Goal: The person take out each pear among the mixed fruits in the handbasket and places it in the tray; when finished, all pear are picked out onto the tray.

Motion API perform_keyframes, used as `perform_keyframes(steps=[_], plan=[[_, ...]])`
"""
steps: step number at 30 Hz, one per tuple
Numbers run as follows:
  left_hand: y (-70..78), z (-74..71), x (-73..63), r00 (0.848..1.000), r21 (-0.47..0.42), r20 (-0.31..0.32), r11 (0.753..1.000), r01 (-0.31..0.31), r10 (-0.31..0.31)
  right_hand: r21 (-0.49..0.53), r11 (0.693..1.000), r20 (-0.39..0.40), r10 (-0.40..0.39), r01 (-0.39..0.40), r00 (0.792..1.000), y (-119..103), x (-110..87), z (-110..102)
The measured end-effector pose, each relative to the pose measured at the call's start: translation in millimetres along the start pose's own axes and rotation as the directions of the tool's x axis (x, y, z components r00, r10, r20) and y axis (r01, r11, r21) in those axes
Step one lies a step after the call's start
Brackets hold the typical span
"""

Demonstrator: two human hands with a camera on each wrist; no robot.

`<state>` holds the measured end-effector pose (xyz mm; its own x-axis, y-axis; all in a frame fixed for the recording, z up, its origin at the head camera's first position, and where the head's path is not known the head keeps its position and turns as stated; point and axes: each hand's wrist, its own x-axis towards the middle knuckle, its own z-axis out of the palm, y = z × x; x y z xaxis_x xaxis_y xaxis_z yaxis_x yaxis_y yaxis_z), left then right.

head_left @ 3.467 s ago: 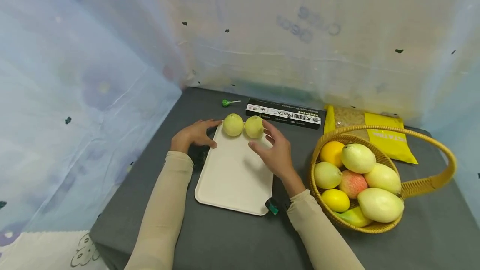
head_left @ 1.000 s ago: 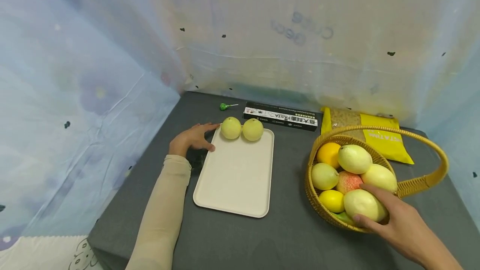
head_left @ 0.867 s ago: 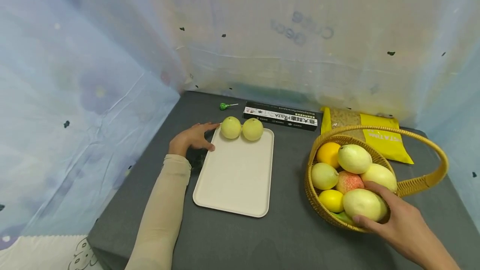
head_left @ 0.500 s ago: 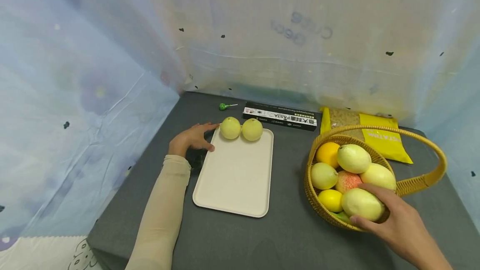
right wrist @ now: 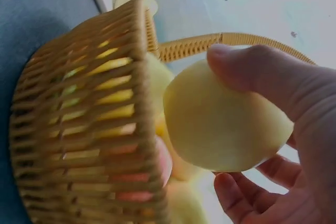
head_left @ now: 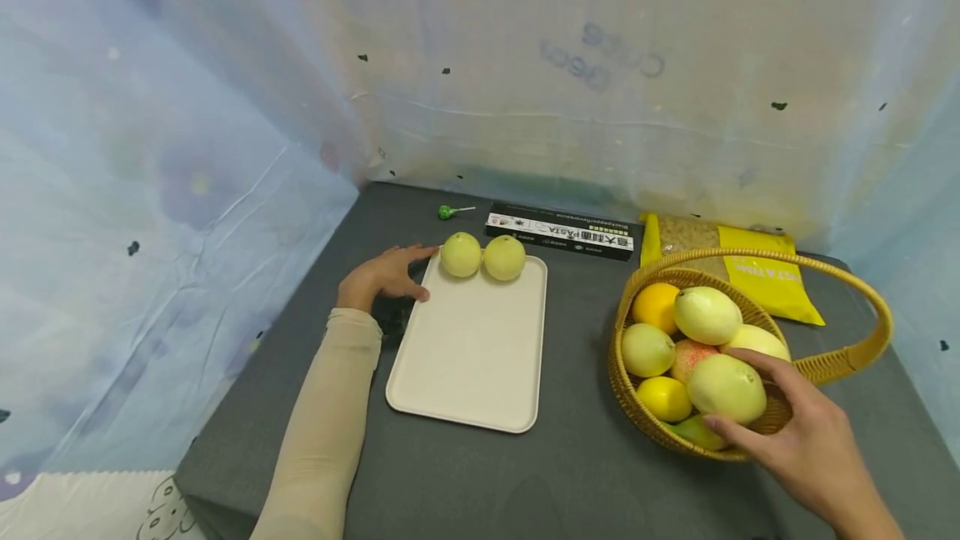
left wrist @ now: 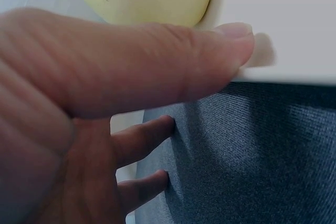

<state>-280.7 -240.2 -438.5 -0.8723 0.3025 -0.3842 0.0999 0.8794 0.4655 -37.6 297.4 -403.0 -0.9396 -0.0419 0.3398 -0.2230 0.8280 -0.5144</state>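
My right hand (head_left: 806, 432) holds an oval, pale yellow-green fruit (head_left: 726, 390) between thumb and fingers, just above the near right side of the wicker basket (head_left: 637, 423). In the right wrist view, that fruit (right wrist: 226, 121) is beside the basket's rim, the thumb on one side and fingertips on the other. My left hand (head_left: 386, 276) is at the far left edge of the white tray (head_left: 468, 357). Seen from the left wrist, its thumb (left wrist: 157, 66) lies on the tray's rim while other fingers touch the cloth. Two round pale green fruits (head_left: 460, 255) sit together at the tray's far end.
Inside the basket are an orange (head_left: 656, 308), a lemon (head_left: 663, 398), a reddish fruit (head_left: 690, 359) and several pale fruits; its handle (head_left: 862, 357) arches right. Behind stand a black pasta box (head_left: 558, 232), a yellow pasta bag (head_left: 772, 277) and a green lollipop (head_left: 447, 212).
My right hand went from the tray to the basket, gripped the oval fruit and has now raised it slightly, uncovering more of the green-yellow fruit beneath. The left hand stays at the tray's edge.
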Motion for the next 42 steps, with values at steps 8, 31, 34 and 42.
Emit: perform_keyframes(steps=[8, 31, 34, 42], plan=[[-0.1, 0.1, -1.8, 1.0, -0.002, -0.004, 1.0, -0.007, 0.007, 0.185, 0.979, 0.012, -0.086, 0.083, 0.996, -21.2, 15.1, 3.2], [0.1, 1.7, -5.5, 1.0, -0.031, -0.012, 1.0, -0.002, 0.002, 0.49, 0.826, 0.034, -0.339, 0.28, 0.94, -95.5, 85.9, 34.4], [-0.1, 1.6, -5.2, 1.0, -0.031, -0.01, 1.0, -0.002, 0.002, 0.512, 0.798, 0.026, -0.383, 0.317, 0.923, -104.7, 95.4, 42.9], [-1.3, 1.6, -3.3, 1.0, -0.026, -0.009, 1.0, -0.003, 0.003, 0.564, 0.758, 0.037, -0.419, 0.327, 0.907, -127.3, 116.5, 67.4]])
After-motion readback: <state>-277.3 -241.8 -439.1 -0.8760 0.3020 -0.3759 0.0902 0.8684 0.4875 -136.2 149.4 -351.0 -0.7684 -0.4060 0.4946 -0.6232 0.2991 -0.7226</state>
